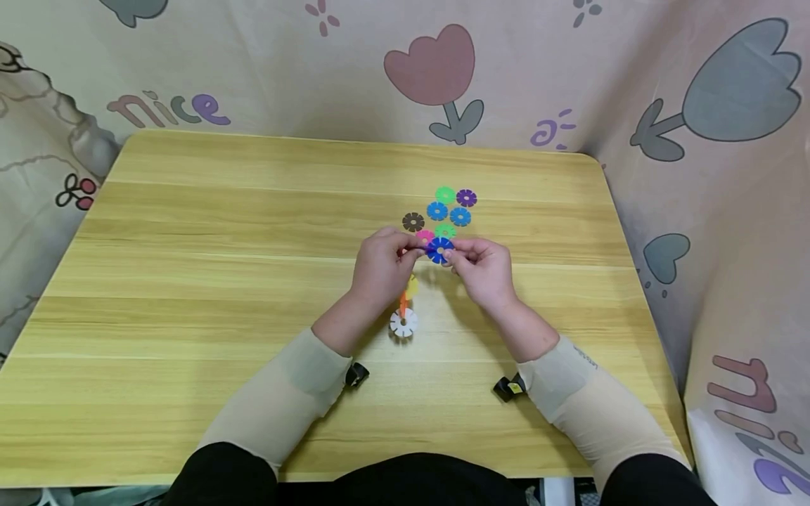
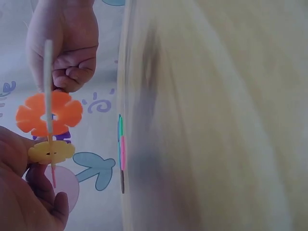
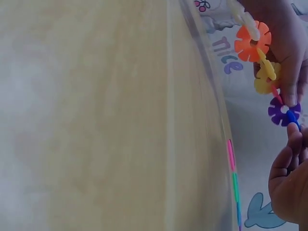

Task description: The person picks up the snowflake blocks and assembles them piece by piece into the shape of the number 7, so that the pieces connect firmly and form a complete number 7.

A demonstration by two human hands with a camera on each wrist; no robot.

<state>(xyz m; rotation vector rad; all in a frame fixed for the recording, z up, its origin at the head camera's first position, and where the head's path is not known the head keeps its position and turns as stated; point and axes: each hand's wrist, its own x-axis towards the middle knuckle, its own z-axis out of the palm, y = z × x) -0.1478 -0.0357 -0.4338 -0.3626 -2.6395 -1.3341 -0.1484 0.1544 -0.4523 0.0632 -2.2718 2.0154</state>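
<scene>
A flower-printed curtain (image 1: 272, 63) backs the wood-grain tabletop (image 1: 221, 281). Above it, the right hand (image 1: 489, 274) pinches a blue disc (image 1: 436, 242) in a narrow grip, its edge meeting a purple disc (image 3: 275, 110) that the left hand (image 1: 382, 267) pinches as closely, ending a chain (image 3: 267, 70) of pink, yellow, orange and white. Just beyond, loose discs (image 1: 433, 212) lie flat.

Both arms reach forward, angled inward. Left forearm (image 1: 281, 397) and right forearm (image 1: 591, 407) in light sleeves, black fabric nearer the elbows. Left wrist (image 1: 342, 325) and right wrist (image 1: 526, 332) bare. Left hand (image 1: 382, 267) and right hand (image 1: 487, 273) near each other, fingertips pointing inward, both pinching thumb-to-finger. Right wrist view: remaining right-hand fingers (image 3: 281, 166) curled.
</scene>
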